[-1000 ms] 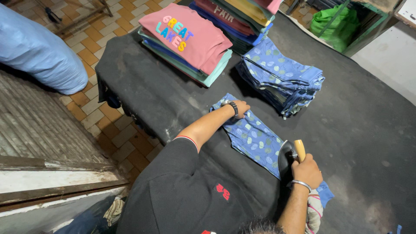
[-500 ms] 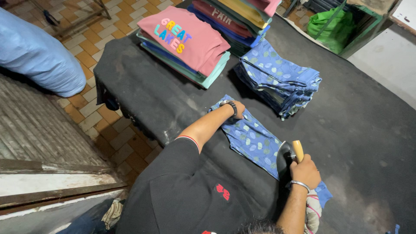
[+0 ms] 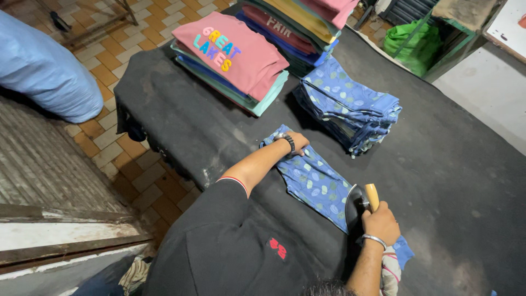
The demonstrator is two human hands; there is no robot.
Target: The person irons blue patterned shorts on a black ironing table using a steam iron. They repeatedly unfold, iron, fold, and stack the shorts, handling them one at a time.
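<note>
A blue patterned garment (image 3: 312,181) lies flat on the dark padded table (image 3: 181,115). My left hand (image 3: 296,141), with a black wristband, presses on the garment's far end. My right hand (image 3: 379,222), wearing a metal bracelet, grips the wooden handle of a dark clothes iron (image 3: 357,207) that rests on the garment's near end. A bit of blue cloth shows beyond my right wrist.
A stack of folded blue patterned garments (image 3: 350,107) sits beyond the hands. A pile of folded shirts with a pink one on top (image 3: 233,55) and a taller mixed stack (image 3: 301,22) stand at the table's far side. A green bag (image 3: 419,46) and tiled floor (image 3: 109,71) lie beyond.
The view shifted slightly. Both hands stay in about the same places on the garment, with the iron still held at its near end.
</note>
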